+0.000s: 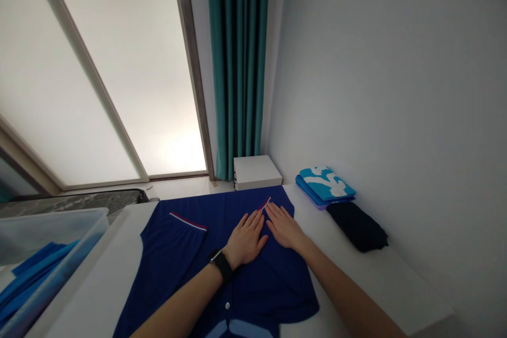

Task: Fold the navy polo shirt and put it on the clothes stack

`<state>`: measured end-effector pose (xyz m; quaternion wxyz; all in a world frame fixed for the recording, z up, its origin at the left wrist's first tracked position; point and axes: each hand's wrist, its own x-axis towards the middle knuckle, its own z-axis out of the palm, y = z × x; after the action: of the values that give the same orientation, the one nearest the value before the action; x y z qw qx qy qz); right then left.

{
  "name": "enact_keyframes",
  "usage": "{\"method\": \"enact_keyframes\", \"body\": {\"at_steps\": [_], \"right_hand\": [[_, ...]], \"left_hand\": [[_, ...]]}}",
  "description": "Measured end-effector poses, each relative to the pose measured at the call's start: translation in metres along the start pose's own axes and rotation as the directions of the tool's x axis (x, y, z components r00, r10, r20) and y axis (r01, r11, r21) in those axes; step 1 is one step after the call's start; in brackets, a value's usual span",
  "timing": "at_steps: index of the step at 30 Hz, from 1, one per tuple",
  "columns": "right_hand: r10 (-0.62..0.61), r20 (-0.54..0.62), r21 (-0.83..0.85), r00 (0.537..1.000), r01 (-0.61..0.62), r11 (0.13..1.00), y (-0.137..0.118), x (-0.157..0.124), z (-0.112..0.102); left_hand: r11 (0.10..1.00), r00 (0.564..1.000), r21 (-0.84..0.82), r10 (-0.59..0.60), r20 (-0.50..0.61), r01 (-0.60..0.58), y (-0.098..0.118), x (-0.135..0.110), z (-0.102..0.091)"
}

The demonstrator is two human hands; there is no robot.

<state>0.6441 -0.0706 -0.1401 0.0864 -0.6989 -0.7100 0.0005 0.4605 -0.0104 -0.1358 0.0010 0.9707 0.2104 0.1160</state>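
Observation:
A navy blue shirt (190, 274) lies spread on the white table, its light blue collar (249, 328) and a white button (227, 306) close to the bottom edge of the view. Both sleeves are laid inward over the body, and their cuffs carry red and white stripes. My left hand (247, 237), with a black watch on the wrist, rests flat on the shirt beside the right-hand cuff. Touching the same sleeve, my right hand (284, 226) lies flat with fingers stretched out. The fingertips of both hands are close together at the striped cuff.
On the table's right side, against the wall, sit folded blue clothes (327, 185) with a white print and a folded black garment (358, 226). A translucent bin (79, 261) holding blue clothing stands at the left. A white cabinet (256, 169) and a green curtain (240, 63) are beyond.

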Motion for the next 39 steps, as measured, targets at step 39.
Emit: {"method": "enact_keyframes", "body": {"at_steps": [39], "right_hand": [[-0.03,0.028,0.002,0.999,0.029,1.0,-0.041,0.024,-0.007]], "left_hand": [[0.998,0.999,-0.037,-0.049,-0.011,0.048,-0.015,-0.057,-0.041]]}}
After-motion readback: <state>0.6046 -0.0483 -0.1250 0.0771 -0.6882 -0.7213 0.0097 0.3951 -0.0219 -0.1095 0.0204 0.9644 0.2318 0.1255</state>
